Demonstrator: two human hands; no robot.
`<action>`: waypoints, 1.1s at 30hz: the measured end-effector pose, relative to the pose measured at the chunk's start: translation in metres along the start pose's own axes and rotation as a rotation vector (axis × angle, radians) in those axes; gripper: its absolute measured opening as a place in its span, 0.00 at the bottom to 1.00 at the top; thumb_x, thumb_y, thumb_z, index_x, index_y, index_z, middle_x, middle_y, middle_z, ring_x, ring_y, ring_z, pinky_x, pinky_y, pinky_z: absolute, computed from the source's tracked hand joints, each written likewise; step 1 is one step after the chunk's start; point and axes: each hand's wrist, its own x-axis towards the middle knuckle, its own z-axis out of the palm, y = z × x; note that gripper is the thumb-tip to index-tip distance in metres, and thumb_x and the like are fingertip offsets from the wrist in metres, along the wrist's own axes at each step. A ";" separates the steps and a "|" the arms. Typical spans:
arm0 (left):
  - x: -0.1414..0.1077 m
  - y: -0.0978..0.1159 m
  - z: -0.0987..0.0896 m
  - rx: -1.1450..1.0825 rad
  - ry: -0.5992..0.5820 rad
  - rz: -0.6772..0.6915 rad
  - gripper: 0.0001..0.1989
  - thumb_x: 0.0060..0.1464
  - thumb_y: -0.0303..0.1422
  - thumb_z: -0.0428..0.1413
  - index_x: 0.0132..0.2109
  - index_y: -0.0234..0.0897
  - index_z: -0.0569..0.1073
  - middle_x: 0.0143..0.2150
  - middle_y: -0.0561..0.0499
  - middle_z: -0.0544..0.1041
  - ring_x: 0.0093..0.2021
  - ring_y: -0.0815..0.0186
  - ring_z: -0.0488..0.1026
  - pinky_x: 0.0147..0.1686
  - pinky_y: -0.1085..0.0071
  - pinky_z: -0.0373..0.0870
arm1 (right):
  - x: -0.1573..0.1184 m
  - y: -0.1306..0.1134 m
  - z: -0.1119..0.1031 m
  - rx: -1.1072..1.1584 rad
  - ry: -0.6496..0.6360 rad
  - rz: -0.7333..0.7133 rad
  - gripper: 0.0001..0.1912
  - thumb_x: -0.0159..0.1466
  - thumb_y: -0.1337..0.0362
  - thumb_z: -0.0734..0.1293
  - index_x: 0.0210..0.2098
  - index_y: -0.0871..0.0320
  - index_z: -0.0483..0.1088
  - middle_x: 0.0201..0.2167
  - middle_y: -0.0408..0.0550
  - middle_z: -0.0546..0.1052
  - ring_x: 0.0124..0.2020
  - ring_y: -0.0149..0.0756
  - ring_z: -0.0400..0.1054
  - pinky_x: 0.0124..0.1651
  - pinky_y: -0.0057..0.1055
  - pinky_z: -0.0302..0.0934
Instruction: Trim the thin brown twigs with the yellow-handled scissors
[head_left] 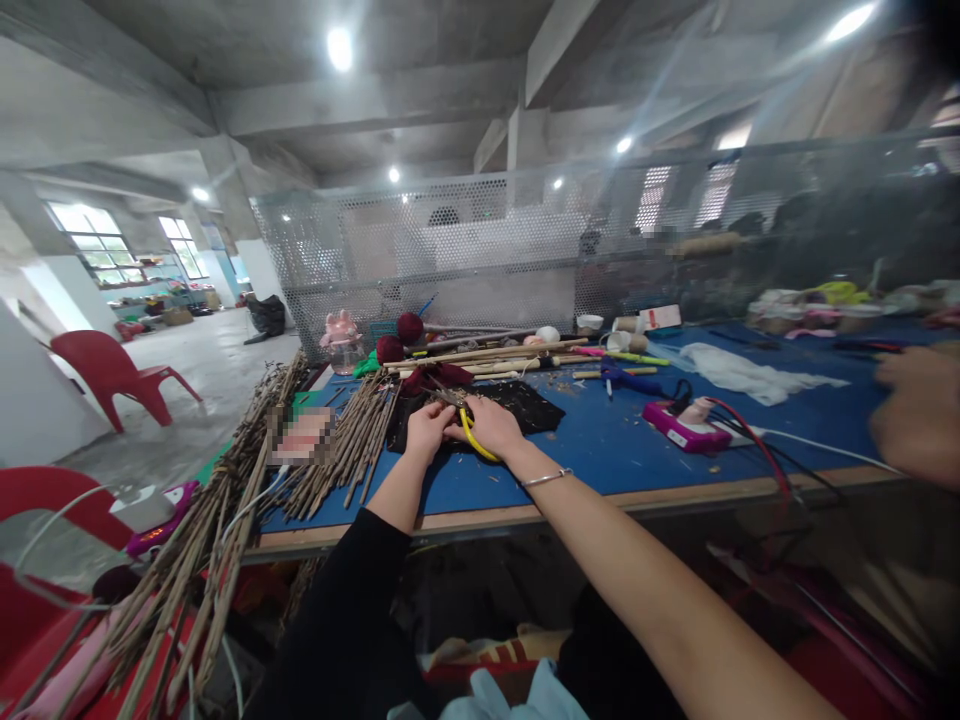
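Observation:
Yellow-handled scissors (477, 440) are gripped in my right hand (489, 426), over a black cloth (536, 405) strewn with small scraps. My left hand (429, 428) is closed close beside the scissor blades, its fingertips pressed together; what they hold is too small to make out. Beyond both hands is a dark red cloth (439, 377). Left of my left hand, a bundle of thin brown sticks (349, 440) rests on the blue table top (592, 465).
More long sticks (225, 500) lean at the left table edge. A purple power strip (686, 428) with cables sits right, near a white cloth (750, 372). Yarn balls (410, 328) and rods lie behind. Another person's blurred hand (919, 415) is at far right.

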 end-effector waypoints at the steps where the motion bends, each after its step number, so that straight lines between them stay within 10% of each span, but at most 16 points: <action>1: 0.000 0.000 0.000 0.001 0.002 0.005 0.10 0.43 0.32 0.59 0.33 0.29 0.77 0.21 0.53 0.72 0.19 0.75 0.63 0.16 0.80 0.59 | 0.000 0.000 0.001 -0.001 0.007 -0.004 0.35 0.54 0.37 0.58 0.49 0.57 0.61 0.43 0.56 0.71 0.46 0.44 0.66 0.44 0.34 0.57; 33: 0.006 -0.013 0.000 0.030 -0.058 0.040 0.11 0.45 0.34 0.57 0.36 0.31 0.75 0.24 0.52 0.74 0.18 0.75 0.63 0.17 0.80 0.60 | 0.001 0.000 0.002 -0.063 0.053 -0.001 0.32 0.54 0.43 0.63 0.49 0.58 0.60 0.43 0.55 0.69 0.47 0.46 0.63 0.45 0.36 0.56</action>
